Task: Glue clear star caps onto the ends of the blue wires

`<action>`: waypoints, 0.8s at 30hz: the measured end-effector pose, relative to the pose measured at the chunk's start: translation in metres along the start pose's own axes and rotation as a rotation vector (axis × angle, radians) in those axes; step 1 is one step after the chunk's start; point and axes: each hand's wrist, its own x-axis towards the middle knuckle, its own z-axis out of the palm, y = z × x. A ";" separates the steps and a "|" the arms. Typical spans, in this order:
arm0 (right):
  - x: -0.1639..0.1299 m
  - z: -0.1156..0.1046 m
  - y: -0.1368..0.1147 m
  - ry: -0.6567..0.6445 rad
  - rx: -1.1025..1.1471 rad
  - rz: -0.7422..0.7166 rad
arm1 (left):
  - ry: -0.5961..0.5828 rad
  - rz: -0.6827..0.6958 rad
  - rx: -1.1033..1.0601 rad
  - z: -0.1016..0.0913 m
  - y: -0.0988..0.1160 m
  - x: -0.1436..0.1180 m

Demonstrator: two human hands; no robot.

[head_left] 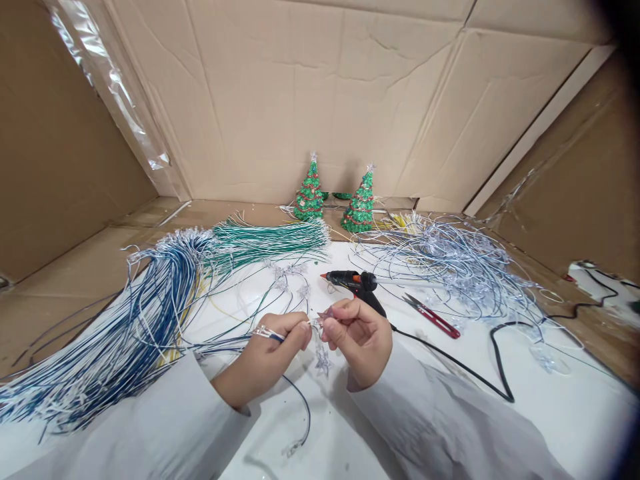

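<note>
- while the right hand (363,340) pinches a clear plastic star (326,315) between thumb and forefinger, the left hand (273,357) pinches what looks like a thin wire end just beside it; the exact contact is too small to tell.
- the star lies at the centre of the frame, in the narrow gap between the hands, right at the right hand's fingertips and only slightly left of that hand.
- blue-and-white wires (270,333) pass through the left hand, their long axis running roughly left to right, towards the star.
- a second star (324,364) shows just below the gap.
- above the right hand, the hot glue gun (346,277) lies close, its nozzle towards the left of the frame; red-handled thread snips (436,319) lie farther right.
- wire bundles (165,300) crowd the left side and a wire tangle (460,260) the upper right; the open room is on the white table (340,437), at lower centre.
</note>
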 end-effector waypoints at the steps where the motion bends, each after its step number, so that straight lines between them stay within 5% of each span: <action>1: -0.001 0.001 -0.001 0.014 0.004 0.002 | 0.001 -0.002 -0.006 0.000 0.000 0.000; 24: -0.005 0.003 -0.004 0.008 -0.013 -0.080 | -0.006 0.008 0.023 0.002 0.000 0.000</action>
